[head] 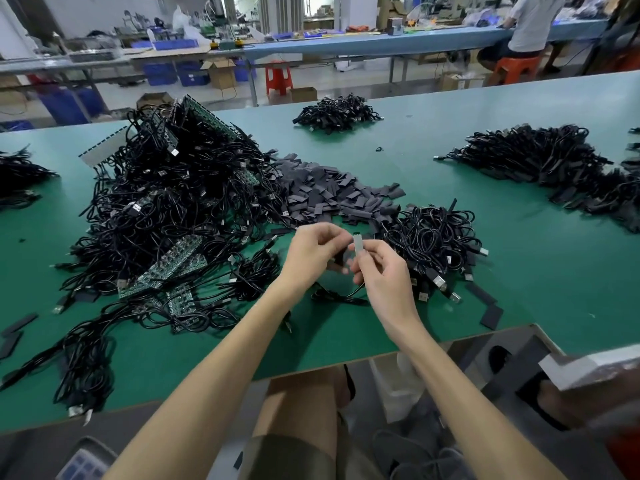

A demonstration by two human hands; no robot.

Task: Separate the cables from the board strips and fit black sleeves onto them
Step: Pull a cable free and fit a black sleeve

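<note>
1. The green table (519,271) fills the view, with dark heaps spread right across it.
2. Biggest heap is on the left: a tangle of black cables (166,202) with green board strips (173,261) poking out of it.
3. Behind the hands lies a flat pile of black sleeves (329,192), loose and overlapping.
4. Just right of the hands is a smaller heap of coiled cables (436,244), silver plugs showing at its edge.
5. Right hand (384,275) is up over the near table, thumb and fingers pinching a pale board piece (358,242) upright.
6. Left hand (311,251) is curled, fingertips right at that piece's top. Whether it grips anything, I cannot tell.
7. One thin cable (346,296) trails from under the right hand down onto the table.
</note>
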